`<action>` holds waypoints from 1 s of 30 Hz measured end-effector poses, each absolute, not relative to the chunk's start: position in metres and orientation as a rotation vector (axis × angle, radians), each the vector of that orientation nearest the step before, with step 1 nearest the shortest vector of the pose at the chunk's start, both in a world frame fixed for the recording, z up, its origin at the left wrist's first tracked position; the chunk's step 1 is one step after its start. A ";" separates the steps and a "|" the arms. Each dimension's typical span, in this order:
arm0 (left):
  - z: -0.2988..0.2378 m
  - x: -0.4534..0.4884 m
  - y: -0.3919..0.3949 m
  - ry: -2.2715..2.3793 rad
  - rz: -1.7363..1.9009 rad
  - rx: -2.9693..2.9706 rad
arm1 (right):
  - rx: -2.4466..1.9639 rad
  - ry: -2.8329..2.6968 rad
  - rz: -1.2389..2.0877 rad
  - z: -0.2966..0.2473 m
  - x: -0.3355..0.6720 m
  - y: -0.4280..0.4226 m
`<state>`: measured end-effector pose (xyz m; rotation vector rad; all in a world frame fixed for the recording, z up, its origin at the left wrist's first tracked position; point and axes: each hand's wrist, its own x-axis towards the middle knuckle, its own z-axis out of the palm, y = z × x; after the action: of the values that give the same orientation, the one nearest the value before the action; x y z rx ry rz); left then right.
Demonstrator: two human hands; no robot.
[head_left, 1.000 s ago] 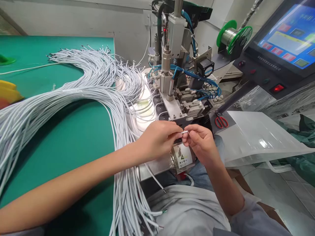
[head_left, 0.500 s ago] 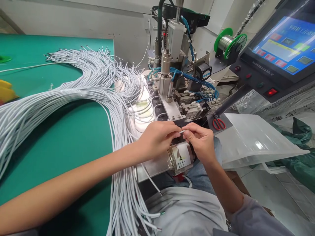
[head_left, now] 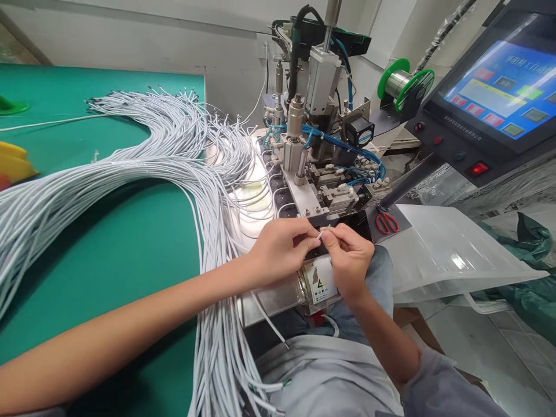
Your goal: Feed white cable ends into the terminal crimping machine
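Observation:
My left hand [head_left: 280, 252] and my right hand [head_left: 350, 258] meet just in front of a small metal machine [head_left: 313, 168]. Both pinch the end of one thin white cable [head_left: 324, 232], whose tip points up and right toward the machine's front. The rest of that cable runs down past my left wrist toward my lap. A big bundle of white cables [head_left: 130, 168] lies across the green mat [head_left: 108, 255] to the left and hangs over its near edge.
Red-handled scissors [head_left: 386, 222] lie to the right of the machine beside a clear plastic sheet [head_left: 447, 249]. A touchscreen panel [head_left: 490, 92] stands at the upper right, with a green wire spool [head_left: 402, 81] beside it. A yellow object [head_left: 13, 162] sits at the far left.
Both hands have edged up toward the machine's front with the cable end still pinched. The cable tip has tilted from level to pointing up and right.

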<state>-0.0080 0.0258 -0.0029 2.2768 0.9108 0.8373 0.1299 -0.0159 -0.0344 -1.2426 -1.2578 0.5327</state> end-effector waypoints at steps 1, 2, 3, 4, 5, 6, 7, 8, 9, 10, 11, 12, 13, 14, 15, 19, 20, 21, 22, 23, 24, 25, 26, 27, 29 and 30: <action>-0.003 -0.008 0.026 0.916 0.846 2.347 | -1.263 -1.297 0.455 -0.034 0.130 -0.016; -0.004 -0.009 0.027 0.918 0.859 2.447 | -1.280 -1.348 0.385 -0.033 0.131 -0.017; -0.004 -0.010 0.028 0.913 0.867 2.573 | -1.292 -1.405 0.336 -0.032 0.133 -0.017; -0.004 -0.010 0.029 0.902 0.875 2.713 | -1.302 -1.459 0.318 -0.030 0.136 -0.016; -0.004 -0.011 0.030 0.885 0.880 2.853 | -1.310 -1.508 0.339 -0.028 0.140 -0.015; -0.005 -0.012 0.030 0.861 0.878 2.974 | -1.315 -1.548 0.388 -0.025 0.143 -0.014; -0.005 -0.013 0.031 0.839 0.871 3.062 | -1.317 -1.580 0.456 -0.024 0.147 -0.013; -0.005 -0.013 0.032 0.831 0.864 3.107 | -1.311 -1.602 0.519 -0.022 0.150 -0.011; -0.005 -0.013 0.032 0.833 0.858 3.107 | -1.296 -1.617 0.563 -0.022 0.152 -0.009; -0.005 -0.013 0.032 0.842 0.861 3.064 | -1.274 -1.623 0.579 -0.022 0.153 -0.008; -0.005 -0.013 0.032 0.857 0.869 2.981 | -1.248 -1.618 0.568 -0.023 0.153 -0.006; -0.005 -0.012 0.031 0.877 0.880 2.865 | -1.224 -1.605 0.538 -0.024 0.152 -0.006; -0.005 -0.011 0.030 0.896 0.886 2.725 | -1.202 -1.583 0.501 -0.026 0.150 -0.005; -0.005 -0.010 0.030 0.912 0.883 2.573 | -1.186 -1.556 0.468 -0.028 0.148 -0.005; -0.006 -0.009 0.029 0.924 0.870 2.424 | -1.180 -1.527 0.447 -0.030 0.145 -0.006; -0.007 -0.005 0.026 0.922 0.808 2.067 | -1.186 -1.418 0.440 -0.036 0.136 -0.010; -0.007 -0.005 0.027 0.917 0.799 2.051 | -1.188 -1.405 0.445 -0.037 0.135 -0.011; -0.008 -0.004 0.027 0.908 0.790 2.058 | -1.192 -1.403 0.446 -0.036 0.136 -0.011; -0.009 -0.005 0.028 0.895 0.778 2.092 | -1.198 -1.412 0.444 -0.035 0.137 -0.011; -0.010 -0.005 0.029 0.879 0.763 2.155 | -1.210 -1.437 0.444 -0.034 0.140 -0.011; -0.011 -0.006 0.030 0.866 0.742 2.246 | -1.226 -1.481 0.447 -0.032 0.144 -0.010; -0.011 -0.007 0.031 0.853 0.712 2.356 | -1.245 -1.541 0.462 -0.030 0.148 -0.009; -0.012 -0.008 0.031 0.840 0.678 2.464 | -1.261 -1.609 0.492 -0.028 0.152 -0.008; -0.013 -0.008 0.031 0.831 0.645 2.551 | -1.271 -1.669 0.531 -0.027 0.155 -0.007; -0.015 -0.008 0.031 0.827 0.604 2.608 | -1.274 -1.715 0.609 -0.026 0.160 -0.006; -0.015 -0.008 0.030 0.829 0.593 2.589 | -1.273 -1.699 0.633 -0.027 0.161 -0.006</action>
<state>-0.0075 0.0299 -0.0153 2.5885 0.8291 0.5935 0.1615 -0.0059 -0.0273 -1.2726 -1.6991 0.6326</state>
